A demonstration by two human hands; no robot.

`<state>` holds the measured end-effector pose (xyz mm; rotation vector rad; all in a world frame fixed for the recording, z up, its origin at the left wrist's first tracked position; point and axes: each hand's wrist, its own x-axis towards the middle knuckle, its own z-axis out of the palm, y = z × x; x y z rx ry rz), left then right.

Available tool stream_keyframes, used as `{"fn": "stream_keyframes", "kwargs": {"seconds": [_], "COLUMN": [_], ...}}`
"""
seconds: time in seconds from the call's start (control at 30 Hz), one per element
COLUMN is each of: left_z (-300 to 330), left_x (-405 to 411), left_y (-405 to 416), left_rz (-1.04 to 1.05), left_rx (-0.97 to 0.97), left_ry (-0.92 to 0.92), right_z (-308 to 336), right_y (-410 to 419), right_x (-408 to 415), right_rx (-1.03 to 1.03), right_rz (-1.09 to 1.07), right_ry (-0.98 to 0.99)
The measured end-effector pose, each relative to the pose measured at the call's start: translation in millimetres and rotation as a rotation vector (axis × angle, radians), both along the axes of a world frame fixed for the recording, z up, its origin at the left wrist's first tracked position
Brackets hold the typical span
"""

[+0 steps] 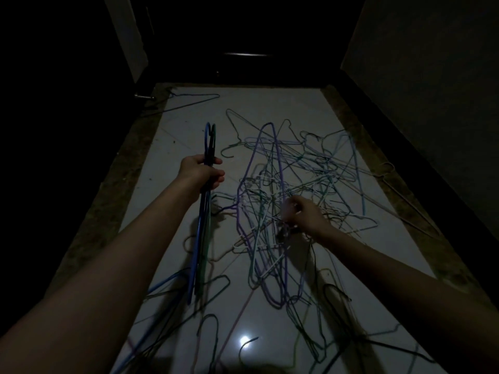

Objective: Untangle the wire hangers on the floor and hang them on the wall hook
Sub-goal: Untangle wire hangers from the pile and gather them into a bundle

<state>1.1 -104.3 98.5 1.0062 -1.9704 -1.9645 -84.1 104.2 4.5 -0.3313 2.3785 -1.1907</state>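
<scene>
A few sorted hangers [203,211] are gripped upright by the left hand [201,172]; wires in the tangled pile [283,190] on the floor [167,147] are pinched by the right hand [302,214].

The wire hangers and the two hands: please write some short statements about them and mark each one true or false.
1. The left hand grips a small bundle of freed hangers, blue and green. True.
2. The right hand is empty and lifted away from the pile. False: its fingers pinch wires in the tangled pile.
3. A purple hanger lies in the tangle. True.
4. All hangers lie in one heap. False: a single hanger lies apart near the far left corner of the floor.
5. The wall hook is visible. False: none shows.
</scene>
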Motion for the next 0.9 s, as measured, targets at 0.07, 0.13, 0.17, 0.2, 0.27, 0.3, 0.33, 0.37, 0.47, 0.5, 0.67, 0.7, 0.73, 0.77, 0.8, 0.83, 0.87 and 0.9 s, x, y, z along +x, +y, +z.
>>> {"fn": "stream_keyframes", "kwargs": {"seconds": [0.07,0.13,0.17,0.2,0.27,0.3,0.33,0.37,0.47,0.5,0.67,0.7,0.73,0.77,0.8,0.83,0.87,0.9], "left_z": [-0.2,-0.6,-1.0,-1.6,-3.4,-4.3,-5.5,-6.7,-11.8,-13.7,-21.0,-21.5,-21.7,-21.6,-21.2,-20.8,-20.3,-19.8], "left_x": [2.7,4.8,6.0,7.0,8.8,9.5,10.2,11.0,13.6,14.7,21.3,22.5,23.5,24.3,24.7,24.9,25.2,25.7], "left_y": [-4.2,-8.7,-11.2,-14.0,-19.9,-22.6,-25.1,-27.3,-32.6,-34.1,-40.2,-40.8,-41.2,-41.2,-41.5,-42.0,-42.4,-42.5], "left_rz": [0.009,0.013,0.013,0.014,0.018,0.021,0.025,0.028,0.036,0.041,0.051,0.053,0.055,0.055,0.056,0.058,0.060,0.061], "left_rx": [-0.005,-0.010,-0.010,-0.009,-0.009,-0.010,-0.010,-0.009,-0.004,-0.003,0.020,0.026,0.030,0.033,0.036,0.040,0.044,0.046], "left_ry": [-0.009,-0.021,-0.025,-0.026,-0.027,-0.027,-0.027,-0.028,-0.023,-0.025,-0.038,-0.041,-0.042,-0.043,-0.043,-0.042,-0.040,-0.039], "right_z": [-6.4,-10.6,-12.2,-13.1,-15.3,-17.0,-19.7,-23.1,-35.2,-38.2,-45.3,-45.0,-45.3,-44.4,-43.0,-41.6,-42.1,-42.6], "right_y": [-10.7,-22.2,-28.6,-36.1,-53.0,-61.8,-70.1,-77.7,-94.6,-98.4,-109.9,-110.5,-110.1,-109.1,-108.3,-106.8,-106.3,-105.0], "right_x": [-5.5,-4.8,-2.1,1.5,9.8,14.0,17.8,21.3,30.2,31.7,24.7,23.0,21.0,20.7,20.8,21.6,21.8,23.1], "right_rx": [0.166,0.263,0.259,0.238,0.178,0.160,0.163,0.181,0.213,0.222,0.287,0.301,0.313,0.317,0.319,0.337,0.386,0.440], "right_rz": [-0.074,-0.094,-0.078,-0.038,0.055,0.094,0.134,0.174,0.232,0.232,0.152,0.139,0.131,0.133,0.148,0.172,0.203,0.230], "right_ry": [0.150,0.283,0.315,0.329,0.259,0.201,0.153,0.119,0.024,0.023,0.081,0.075,0.053,0.021,-0.016,-0.027,0.001,0.045]}}
